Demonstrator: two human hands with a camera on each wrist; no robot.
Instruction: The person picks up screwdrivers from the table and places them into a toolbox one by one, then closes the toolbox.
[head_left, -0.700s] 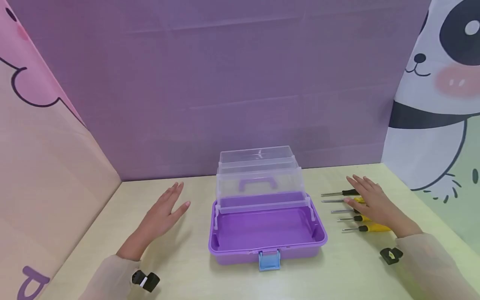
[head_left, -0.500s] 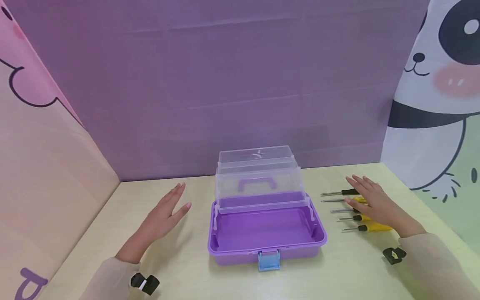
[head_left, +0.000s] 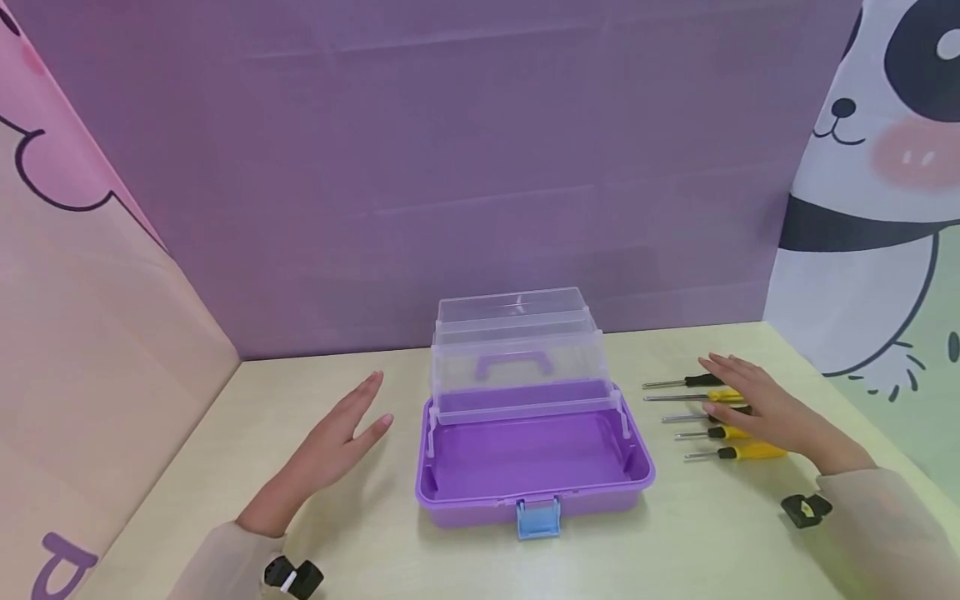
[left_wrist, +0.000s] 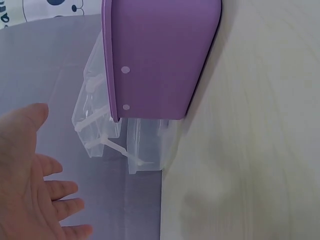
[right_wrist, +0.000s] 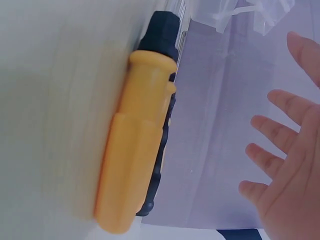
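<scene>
A purple toolbox (head_left: 528, 458) stands mid-table, its clear lid (head_left: 521, 371) swung up at the back and its inside bare. To its left, my left hand (head_left: 330, 450) hovers over the table with fingers extended, holding nothing. In the left wrist view that hand's palm faces the box's side wall (left_wrist: 160, 60). My right hand (head_left: 772, 412) hovers above a row of several screwdrivers on the right, fingers straight and spread, partly covering their handles. Nearest the front lies one with a yellow handle (head_left: 753, 451); the farthest has a black handle (head_left: 702, 380). The right palm (right_wrist: 295, 190) is bare.
A blue latch (head_left: 538, 519) hangs at the box's front. Behind the pale wooden table (head_left: 390, 567) rises a purple backdrop (head_left: 480, 167). Cartoon-printed cloth panels stand at the left (head_left: 90, 333) and right (head_left: 862, 292). Each sleeve carries a black wrist camera (head_left: 294, 577).
My left hand has shifted slightly right, towards the box. My right hand has drifted a little right, uncovering more of the screwdriver handles. Box and screwdrivers lie as before.
</scene>
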